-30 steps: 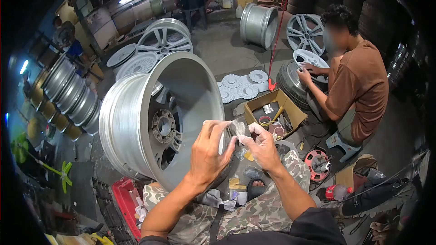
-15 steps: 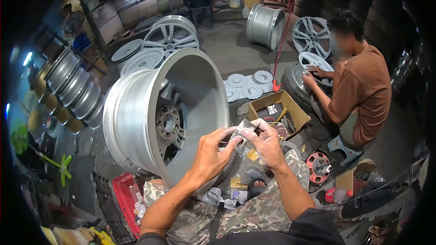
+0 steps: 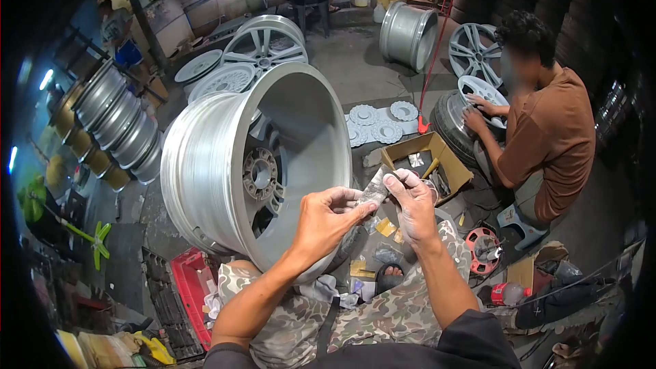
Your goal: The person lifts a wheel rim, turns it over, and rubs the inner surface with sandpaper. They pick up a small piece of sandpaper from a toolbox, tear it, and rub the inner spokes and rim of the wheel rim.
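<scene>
Between my two hands is a small, grey, dusty strip of sandpaper [image 3: 375, 190], stretched at a slant. My left hand [image 3: 326, 219] pinches its lower left end between thumb and fingers. At the upper right end, my right hand [image 3: 415, 209] grips it with the thumb on top; white dust covers these fingers. A large silver wheel rim [image 3: 205, 157] stands on its side just left of my hands, its open barrel facing right and its hub [image 3: 260, 173] visible inside. Neither hand touches the rim.
A cardboard box [image 3: 447, 164] of tools lies beyond my right hand. Grey center caps [image 3: 387, 131] rest behind it. At right, a person in a brown shirt [image 3: 550, 130] handles another wheel [image 3: 480, 96]. A red tray [image 3: 190, 290] sits left of my legs; stacked rims [image 3: 119, 119] stand farther left.
The sandpaper, bunched between my fingertips before, is now more spread out, with my hands slightly farther apart. The view has shifted a little. A person now shows at the far left back.
</scene>
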`<state>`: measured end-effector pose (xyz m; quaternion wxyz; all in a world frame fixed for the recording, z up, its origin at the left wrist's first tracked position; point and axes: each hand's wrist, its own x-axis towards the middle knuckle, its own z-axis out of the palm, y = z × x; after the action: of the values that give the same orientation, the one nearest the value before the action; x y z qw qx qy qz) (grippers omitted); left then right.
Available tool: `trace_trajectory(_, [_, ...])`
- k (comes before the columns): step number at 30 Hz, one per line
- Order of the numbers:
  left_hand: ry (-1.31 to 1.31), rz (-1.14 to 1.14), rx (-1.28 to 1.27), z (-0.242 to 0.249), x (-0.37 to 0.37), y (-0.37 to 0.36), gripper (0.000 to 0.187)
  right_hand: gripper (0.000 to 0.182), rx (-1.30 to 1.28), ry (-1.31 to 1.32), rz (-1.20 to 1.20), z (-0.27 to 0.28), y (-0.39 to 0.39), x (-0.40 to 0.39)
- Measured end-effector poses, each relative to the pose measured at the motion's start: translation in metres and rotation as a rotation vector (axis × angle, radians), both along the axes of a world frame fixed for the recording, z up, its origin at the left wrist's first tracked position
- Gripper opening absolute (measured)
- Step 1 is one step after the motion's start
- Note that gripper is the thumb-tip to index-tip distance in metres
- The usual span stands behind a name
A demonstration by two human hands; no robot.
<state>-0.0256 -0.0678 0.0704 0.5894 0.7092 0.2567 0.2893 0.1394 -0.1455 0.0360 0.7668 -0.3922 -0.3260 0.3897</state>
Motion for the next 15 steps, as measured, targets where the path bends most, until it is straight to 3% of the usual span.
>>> trace_trajectory(5, [-0.058, -0.078, -0.229, -0.0001, 0.0010, 0.0054, 0.020, 0.016, -0.014, 0.026, 0.009, 0.0004, -0.0012, -0.0026])
trace_trajectory(10, [-0.043, -0.154, -0.259, 0.0010, 0.0001, 0.0032, 0.021, 0.020, -0.057, 0.040, 0.043, 0.0028, -0.0036, 0.0002])
trace_trajectory(15, [-0.046, -0.181, -0.308, 0.0051, -0.0012, 0.0023, 0.021, 0.015, -0.016, -0.046, -0.073, 0.0051, -0.0034, -0.0052])
